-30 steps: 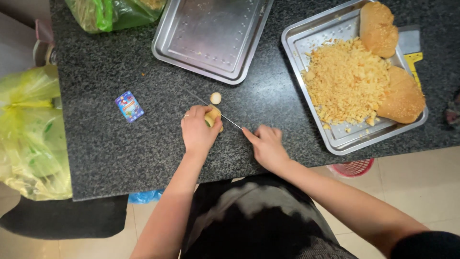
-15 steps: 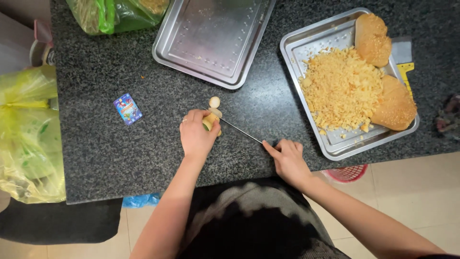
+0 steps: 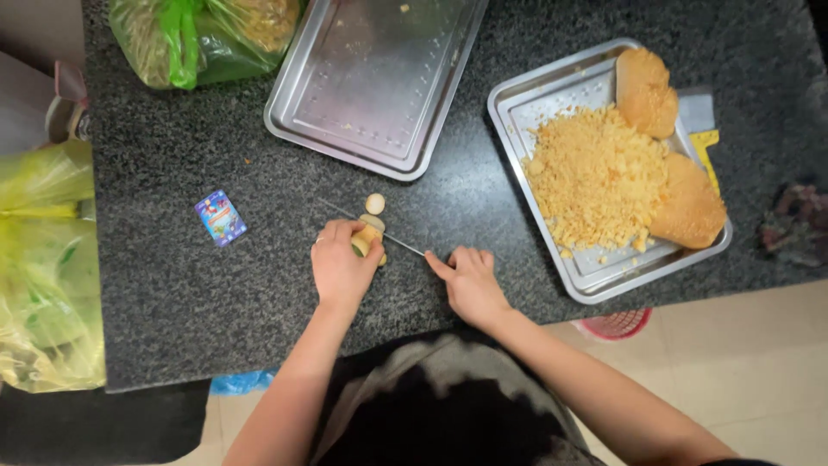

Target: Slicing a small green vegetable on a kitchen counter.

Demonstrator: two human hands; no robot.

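The left hand pinches a pale root; the right hand grips a knife across it. The blade sits close to the fingertips, so a slip could nick them.

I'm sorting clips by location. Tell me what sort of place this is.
Probably a kitchen or food-prep counter. On a dark speckled stone countertop stand two steel trays, one empty and one holding golden crumbs and bread pieces, and the left hand steadies a small pale vegetable while the right hand slices it with a knife.

We can't see the knife handle inside the right hand; the left hand covers most of the pale vegetable; green bag runs off-frame.
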